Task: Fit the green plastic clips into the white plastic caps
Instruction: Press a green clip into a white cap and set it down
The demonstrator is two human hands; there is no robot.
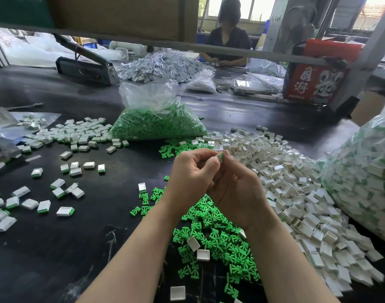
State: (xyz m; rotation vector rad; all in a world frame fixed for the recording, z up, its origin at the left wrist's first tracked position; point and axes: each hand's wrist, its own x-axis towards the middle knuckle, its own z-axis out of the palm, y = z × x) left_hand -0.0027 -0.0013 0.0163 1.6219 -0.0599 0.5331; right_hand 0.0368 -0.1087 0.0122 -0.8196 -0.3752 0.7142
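Together, fingers (211, 166) pinch clip (220, 157), mid-air

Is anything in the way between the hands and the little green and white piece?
No. Both the left hand and right hand already pinch the green and white piece together at their fingertips, above the table.

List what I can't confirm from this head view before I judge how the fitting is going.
- Head view: the piece pinched between left hand and right hand; fingertips cover most of it, so whether the clip is seated is unclear.
- Green clips: the forearms hide part of the pile.
- Large bag at right: cut off by the frame edge.
- Red box: print partly behind the metal frame.
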